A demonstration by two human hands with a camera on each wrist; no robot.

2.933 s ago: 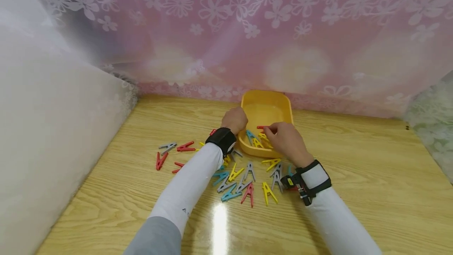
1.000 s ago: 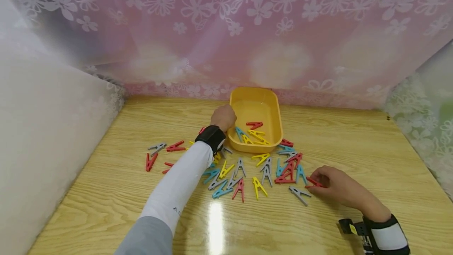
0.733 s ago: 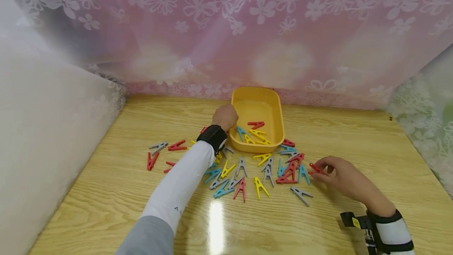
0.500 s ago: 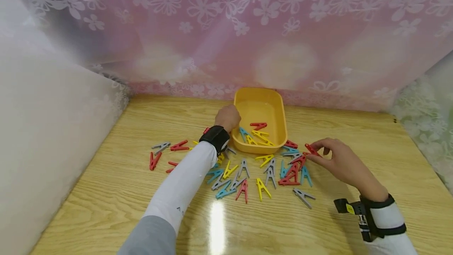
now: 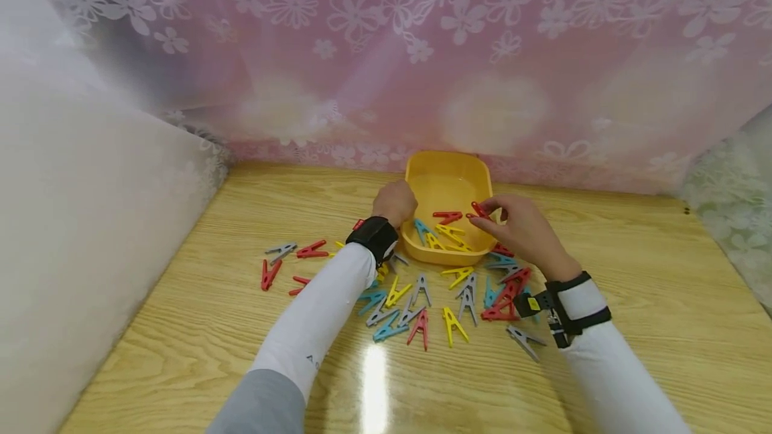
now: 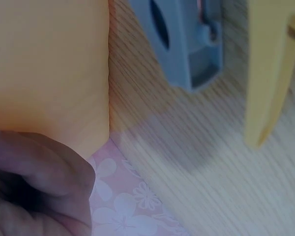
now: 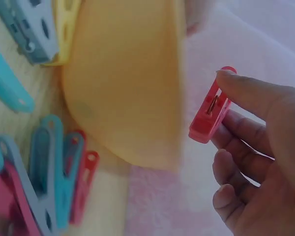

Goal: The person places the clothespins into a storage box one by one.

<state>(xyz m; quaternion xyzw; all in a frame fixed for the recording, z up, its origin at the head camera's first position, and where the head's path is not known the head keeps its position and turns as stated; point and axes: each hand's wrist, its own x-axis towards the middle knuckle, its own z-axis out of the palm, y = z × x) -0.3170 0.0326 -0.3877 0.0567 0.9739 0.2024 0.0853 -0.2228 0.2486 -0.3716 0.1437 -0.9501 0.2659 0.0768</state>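
Note:
My left hand (image 5: pixel 395 201) holds the left rim of a yellow plastic tub (image 5: pixel 449 176), its fingers curled at the edge; in the left wrist view the curled fingers (image 6: pixel 44 177) sit beside the tub's wall. Over the tub's right rim, my right hand (image 5: pixel 527 233) pinches a red clothespin (image 7: pixel 212 110) between thumb and fingers. Inside the tub lie a red clothespin (image 5: pixel 447 217), a blue clothespin (image 5: pixel 421 226) and several yellow ones near its front end.
Clothespins in grey, red, blue and yellow are scattered on the wooden table (image 5: pixel 211 353). A tangled cluster with red clothespins (image 5: pixel 506 300) lies under the right wrist, with a grey clothespin (image 5: pixel 526 341) nearer. A pink floral curtain (image 5: pixel 362 86) hangs behind the tub.
My right hand let a red clothespin go in the tub, gripped another red one on the right of the table, and carried it left to the tub. The left hand stayed at the rim.

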